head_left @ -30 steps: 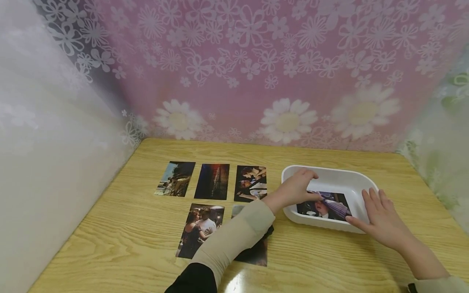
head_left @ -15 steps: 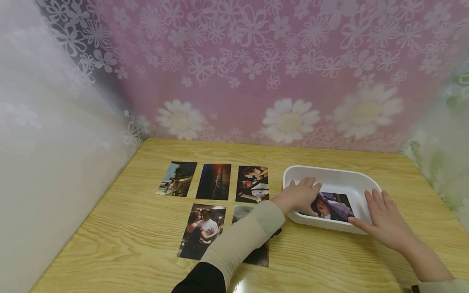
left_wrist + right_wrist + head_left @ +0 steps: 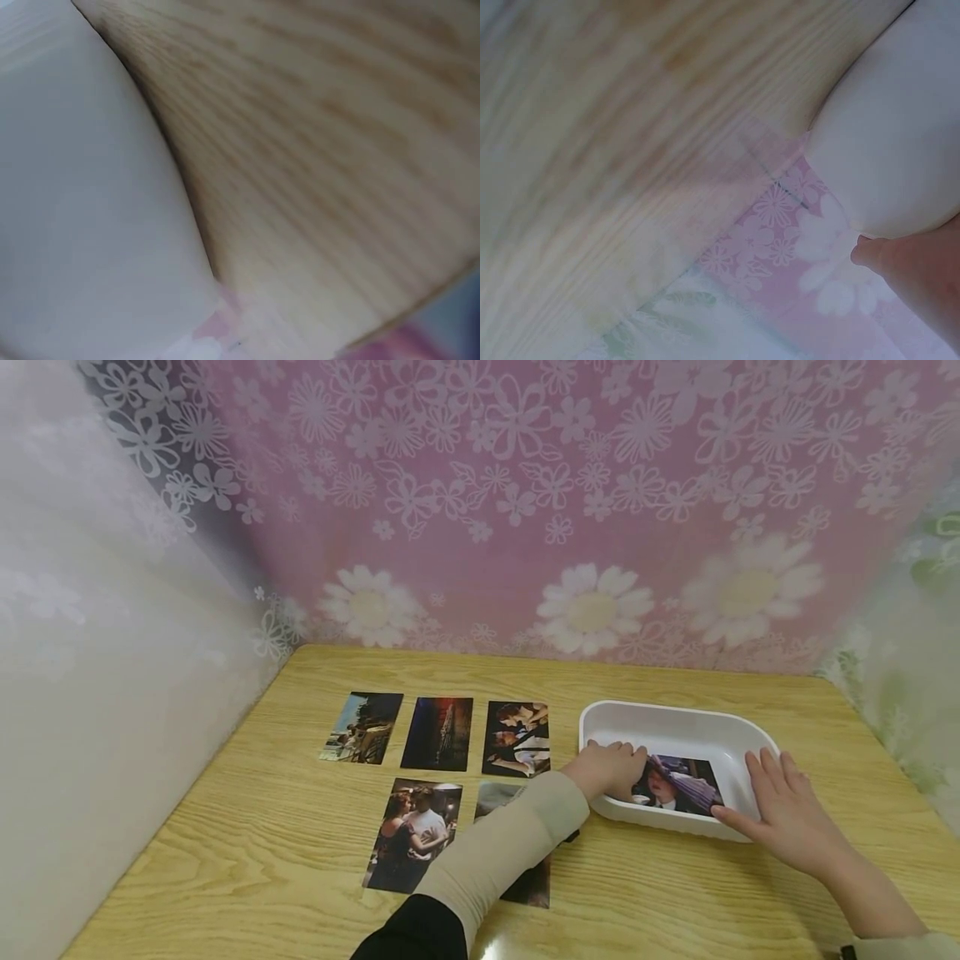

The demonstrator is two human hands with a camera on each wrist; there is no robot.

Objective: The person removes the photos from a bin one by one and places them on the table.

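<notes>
A white plastic tray (image 3: 697, 719) stands on the table, and a photo card (image 3: 686, 781) with a purple-hatted figure lies in it. My left hand (image 3: 607, 770) reaches over the tray's left rim, its fingers bent above the card's left end, which it hides; whether it pinches the card I cannot tell. My right hand (image 3: 787, 814) rests on the right rim, fingers straight and spread, thumb at the front corner. In the right wrist view a fingertip (image 3: 866, 251) is at the rim. The left wrist view shows the tray's pale wall (image 3: 90, 180).
Left of the tray, three photo cards form a back row: a daylight scene (image 3: 363, 728), a dark ship (image 3: 438, 733) and a couple (image 3: 517, 737). In front lie a dancing couple (image 3: 415, 835) and another card (image 3: 528, 885), partly under my left sleeve. Patterned walls bound the table.
My left hand has moved left off the card's middle toward the tray's left rim, and its fingers have bent. The right hand stays on the right rim.
</notes>
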